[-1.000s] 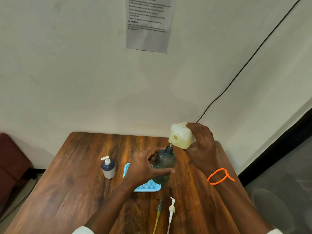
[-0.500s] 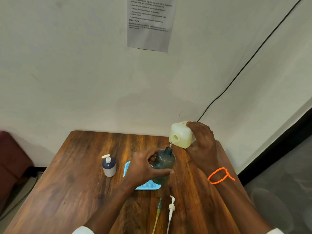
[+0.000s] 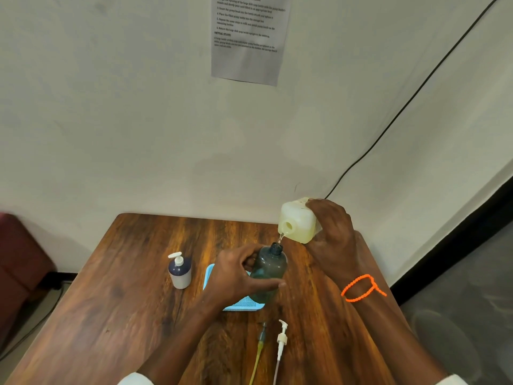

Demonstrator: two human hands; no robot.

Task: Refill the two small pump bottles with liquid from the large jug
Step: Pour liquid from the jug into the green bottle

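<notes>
Left grip clasps teal bottle; right grip tilts jug; wall sheet reads "INITIAL STATE".

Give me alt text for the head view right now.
The right hand tips the large jug, pouring a thin stream into the open teal bottle gripped by the left hand. A capped pump bottle stands left; a loose pump head lies nearer.

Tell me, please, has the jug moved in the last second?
No. The jug stays tipped over the green bottle, at the same spot above the table's far right corner.
</notes>
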